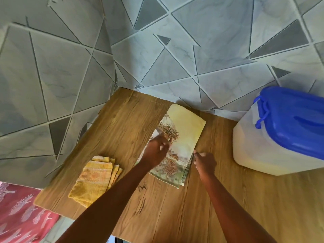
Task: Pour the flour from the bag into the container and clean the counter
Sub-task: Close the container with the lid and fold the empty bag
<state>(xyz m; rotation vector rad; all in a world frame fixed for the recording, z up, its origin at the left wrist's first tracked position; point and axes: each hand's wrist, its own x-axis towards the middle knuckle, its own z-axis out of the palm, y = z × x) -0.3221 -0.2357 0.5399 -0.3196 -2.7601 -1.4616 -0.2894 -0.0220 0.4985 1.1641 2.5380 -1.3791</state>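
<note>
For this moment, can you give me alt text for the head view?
Two bare hands press a flat printed bag on a wooden counter: left hand on it, right hand at its edge. A folded yellow cloth lies left, a blue-lidded white container right.

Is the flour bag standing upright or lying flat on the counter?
Lying flat. The flour bag lies with its printed side up on the wooden counter, looking thin and flattened, with the left hand on it.
</note>
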